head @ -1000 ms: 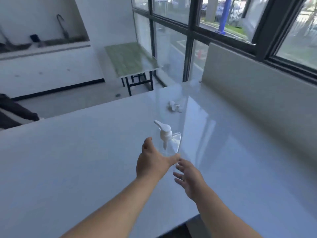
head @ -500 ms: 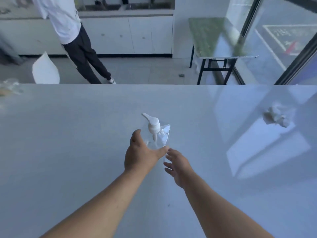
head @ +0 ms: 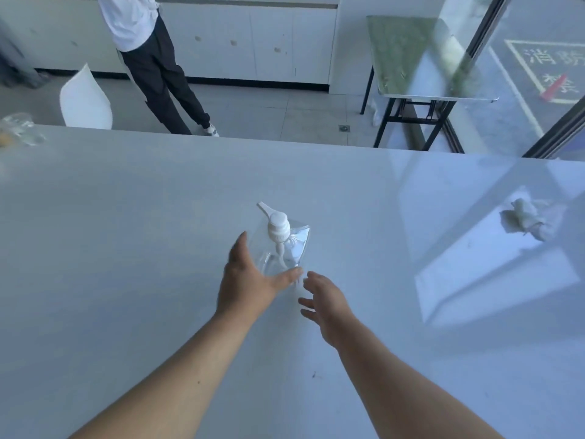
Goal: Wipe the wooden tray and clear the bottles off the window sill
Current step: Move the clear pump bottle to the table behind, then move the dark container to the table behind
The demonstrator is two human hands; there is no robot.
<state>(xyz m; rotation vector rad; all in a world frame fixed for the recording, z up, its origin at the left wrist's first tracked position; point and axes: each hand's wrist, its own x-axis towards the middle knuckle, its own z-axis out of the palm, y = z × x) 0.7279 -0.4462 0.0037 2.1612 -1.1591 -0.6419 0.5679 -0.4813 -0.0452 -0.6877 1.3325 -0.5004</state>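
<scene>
A clear pump bottle (head: 286,248) with a white pump head stands on the white counter (head: 126,248) in the middle of the view. My left hand (head: 250,280) wraps it from the near left, fingers along its left side and thumb across its near face. My right hand (head: 326,301) hovers just right of the bottle's base, fingers spread and holding nothing. No wooden tray or window sill is in view.
A crumpled white tissue (head: 525,221) lies on the counter at the right. Clear plastic items (head: 17,131) sit at its far left edge. Beyond the counter are a standing person (head: 152,58), a white chair (head: 85,103) and a green folding table (head: 421,58).
The view has swung left, away from the window, then closed in slightly. Both hands and the bottle keep the same pose relative to each other.
</scene>
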